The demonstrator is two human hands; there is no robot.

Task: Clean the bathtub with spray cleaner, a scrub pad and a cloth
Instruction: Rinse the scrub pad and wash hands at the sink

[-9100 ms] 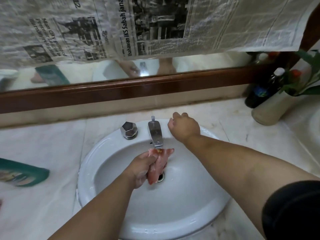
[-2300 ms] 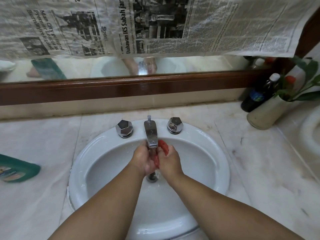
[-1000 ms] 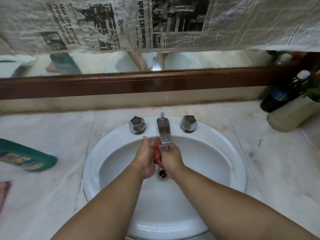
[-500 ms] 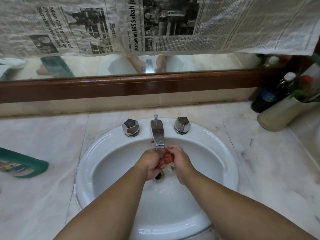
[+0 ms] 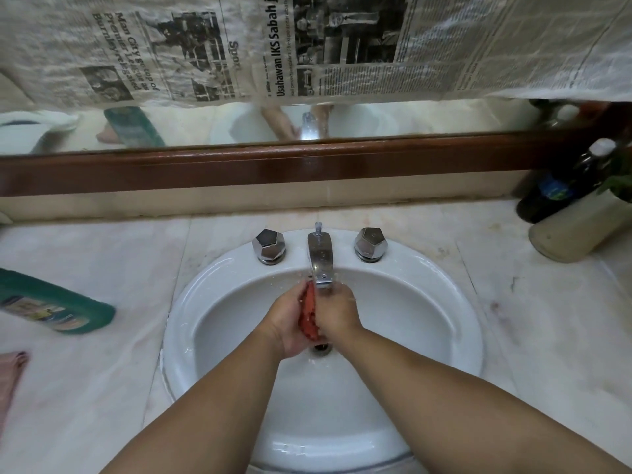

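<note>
2 hands meet over 1 white basin (image 5: 444, 295) set in the marble bench (image 5: 547, 336). Between them is 1 red scrub pad (image 5: 307, 316), standing on edge. The left hand (image 5: 285, 323) curls round the pad's left side and the right hand (image 5: 337, 316) closes against its right side, so the 2 hands are clamped together on it, palms facing. Only a narrow red strip shows between them. The pad sits directly under the tip of the 1 chrome spout (image 5: 321, 260) and just above the 1 drain (image 5: 321, 348). Water drops speckle the basin wall beside the spout.

2 faceted chrome knobs flank the spout, 1 to the left (image 5: 269, 245) and 1 to the right (image 5: 370, 243).

On the bench to the left lies 1 green bottle (image 5: 58, 307) on its side, with 1 pink cloth (image 5: 10, 374) nearer, at the frame edge. At the far right stand 1 dark bottle (image 5: 561, 189) with a white cap and, touching it, 1 beige vase (image 5: 574, 227). Newspaper (image 5: 342, 46) covers most of the wood-framed mirror (image 5: 410, 118).
</note>
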